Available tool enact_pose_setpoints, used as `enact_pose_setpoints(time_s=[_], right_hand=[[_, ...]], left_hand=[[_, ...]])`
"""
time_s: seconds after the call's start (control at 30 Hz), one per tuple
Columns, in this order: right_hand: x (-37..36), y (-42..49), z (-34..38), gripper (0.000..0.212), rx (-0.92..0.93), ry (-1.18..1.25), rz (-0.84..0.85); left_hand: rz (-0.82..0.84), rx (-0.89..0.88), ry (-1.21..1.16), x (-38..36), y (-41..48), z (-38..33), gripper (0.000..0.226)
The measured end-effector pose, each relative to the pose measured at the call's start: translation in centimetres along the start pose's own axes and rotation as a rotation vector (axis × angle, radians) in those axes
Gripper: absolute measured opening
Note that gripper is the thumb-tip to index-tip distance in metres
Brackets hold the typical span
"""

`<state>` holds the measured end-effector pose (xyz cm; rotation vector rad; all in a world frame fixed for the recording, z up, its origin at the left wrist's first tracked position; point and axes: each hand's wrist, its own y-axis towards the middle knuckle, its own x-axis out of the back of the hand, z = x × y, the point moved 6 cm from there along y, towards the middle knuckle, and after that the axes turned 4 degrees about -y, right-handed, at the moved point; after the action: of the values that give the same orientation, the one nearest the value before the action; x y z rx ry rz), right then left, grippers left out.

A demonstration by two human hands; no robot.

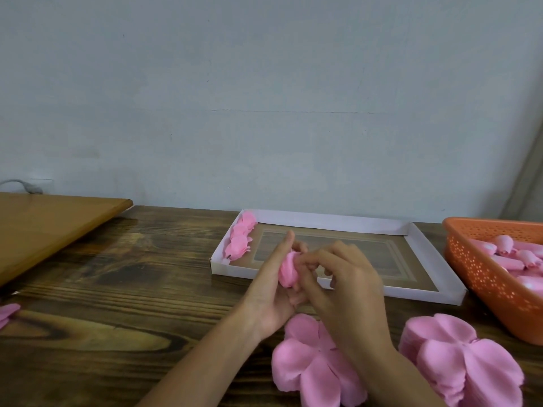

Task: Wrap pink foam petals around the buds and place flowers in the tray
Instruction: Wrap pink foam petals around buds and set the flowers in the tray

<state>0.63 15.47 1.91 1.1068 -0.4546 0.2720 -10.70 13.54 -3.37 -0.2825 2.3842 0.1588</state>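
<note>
Nearest the lens, at 6 o'clock from the hands, a loose pink foam petal piece lies flat on the dark wooden table. A stack of petals sits at 4 o'clock. The left hand cradles a half-wrapped flower, index finger straight and lower fingers curled beneath it. The right hand pinches the flower's petals with bent fingertips. At 12 o'clock lies the white tray, with finished flowers along its left wall. At 3 o'clock, an orange basket holds buds.
</note>
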Motion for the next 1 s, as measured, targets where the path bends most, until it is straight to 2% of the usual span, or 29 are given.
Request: enact_pose_setpoints(time_s=[0.1, 0.2, 0.37, 0.43, 0.57, 0.63, 0.77, 1.0], right_hand=[[-0.4, 0.0, -0.3, 0.010, -0.016, 0.024, 0.087], [-0.2, 0.3, -0.5, 0.013, 0.005, 0.073, 0.105], [-0.6, 0.5, -0.3, 0.033, 0.011, 0.112, 0.211], [-0.7, 0.5, -0.6, 0.026, -0.010, 0.136, 0.224], [-0.6, 0.9, -1.2, 0.012, -0.076, 0.250, 0.228], [-0.6, 1.1, -1.4, 0.013, -0.122, 0.363, 0.277], [-0.8, 1.1, -1.5, 0.006, -0.152, 0.515, 0.420], [-1.3, 0.8, -1.4, 0.021, -0.085, 0.410, 0.472]], left_hand=[[-0.029, 0.006, 0.036, 0.1, 0.1, -0.2, 0.062], [-0.036, -0.009, 0.056, 0.1, 0.1, -0.6, 0.062], [-0.036, 0.007, 0.122, 0.1, -0.1, -0.4, 0.062], [-0.049, 0.023, 0.137, 0.1, -0.2, -0.2, 0.064], [-0.186, 0.030, 0.179, 0.9, -0.3, -0.1, 0.067], [-0.246, 0.027, 0.171, 1.4, -0.3, -0.3, 0.072], [-0.232, 0.025, 0.075, 1.6, -0.2, -0.5, 0.072], [-0.253, 0.052, 0.140, 2.0, -0.3, -0.2, 0.070]])
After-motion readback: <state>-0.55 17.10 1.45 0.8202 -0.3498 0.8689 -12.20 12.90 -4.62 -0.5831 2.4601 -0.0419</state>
